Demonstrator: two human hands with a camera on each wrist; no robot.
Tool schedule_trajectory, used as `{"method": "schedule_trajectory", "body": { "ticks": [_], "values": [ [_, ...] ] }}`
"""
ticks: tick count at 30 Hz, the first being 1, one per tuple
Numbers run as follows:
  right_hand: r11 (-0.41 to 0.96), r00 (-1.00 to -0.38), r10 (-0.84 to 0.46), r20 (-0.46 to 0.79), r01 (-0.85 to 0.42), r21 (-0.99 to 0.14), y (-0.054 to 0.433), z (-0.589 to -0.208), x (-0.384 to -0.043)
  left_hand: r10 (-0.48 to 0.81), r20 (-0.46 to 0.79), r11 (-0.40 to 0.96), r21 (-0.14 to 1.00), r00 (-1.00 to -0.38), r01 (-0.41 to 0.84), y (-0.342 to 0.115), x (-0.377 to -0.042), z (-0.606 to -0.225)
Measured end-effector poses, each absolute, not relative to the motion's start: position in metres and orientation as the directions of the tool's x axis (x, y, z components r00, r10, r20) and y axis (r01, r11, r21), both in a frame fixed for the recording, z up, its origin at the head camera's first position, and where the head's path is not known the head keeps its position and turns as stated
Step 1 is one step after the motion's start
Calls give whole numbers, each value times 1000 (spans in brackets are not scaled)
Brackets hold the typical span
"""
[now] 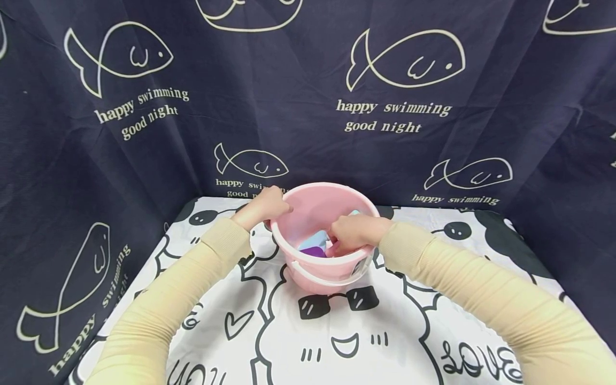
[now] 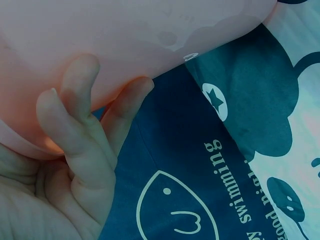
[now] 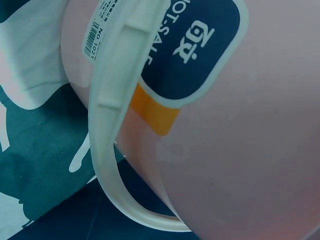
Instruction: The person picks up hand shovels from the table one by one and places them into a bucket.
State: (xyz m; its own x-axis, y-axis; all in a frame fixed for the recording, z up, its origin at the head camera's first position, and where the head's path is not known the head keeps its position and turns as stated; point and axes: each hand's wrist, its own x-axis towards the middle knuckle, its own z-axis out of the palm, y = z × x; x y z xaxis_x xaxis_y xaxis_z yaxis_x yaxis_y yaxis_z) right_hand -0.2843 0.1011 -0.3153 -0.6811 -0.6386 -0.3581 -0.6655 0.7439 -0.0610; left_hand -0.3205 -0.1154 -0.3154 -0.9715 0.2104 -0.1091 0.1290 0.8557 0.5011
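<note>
A pink bucket with a white rim stands on the cloth. My left hand grips its left side at the rim, thumb over the edge. Several fingers of the left hand lie along the outer wall in the left wrist view. Over the right rim, my right hand reaches down inside, fingertips pointing inward. Beside those fingers lie a light-blue piece and a purple piece. I cannot tell whether the right fingers hold anything. The right wrist view shows only the bucket's outside, not the hand.
The bucket's white handle hangs down its near side, by a dark label. A white cloth with black cartoon drawings covers the table. Dark blue curtains with fish prints rise behind and at both sides.
</note>
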Motion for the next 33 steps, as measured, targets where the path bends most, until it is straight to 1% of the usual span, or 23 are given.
{"method": "schedule_trajectory", "body": {
  "ticks": [4, 9, 17, 25, 30, 33],
  "values": [
    [756, -691, -626, -362, -651, -65, 101, -315, -285, 205, -110, 854, 505, -973, 123, -115, -320, -315],
    [753, -686, -631, -362, -654, -71, 102, -314, -285, 200, -113, 852, 511, -973, 116, -115, -320, -315],
    [744, -687, -637, -348, -666, -47, 106, -310, -284, 198, -130, 852, 513, -972, 105, -114, -319, -313],
    [690, -644, -706, -294, -720, -78, 115, -296, -284, 202, -155, 848, 522, -967, 94, -115, -319, -312],
    [679, -636, -722, -274, -727, -102, 121, -287, -284, 209, -208, 841, 537, -956, 67, -115, -320, -310],
    [657, -618, -745, -251, -746, -110, 125, -281, -283, 215, -243, 845, 532, -946, 55, -116, -321, -308]
  ]
}}
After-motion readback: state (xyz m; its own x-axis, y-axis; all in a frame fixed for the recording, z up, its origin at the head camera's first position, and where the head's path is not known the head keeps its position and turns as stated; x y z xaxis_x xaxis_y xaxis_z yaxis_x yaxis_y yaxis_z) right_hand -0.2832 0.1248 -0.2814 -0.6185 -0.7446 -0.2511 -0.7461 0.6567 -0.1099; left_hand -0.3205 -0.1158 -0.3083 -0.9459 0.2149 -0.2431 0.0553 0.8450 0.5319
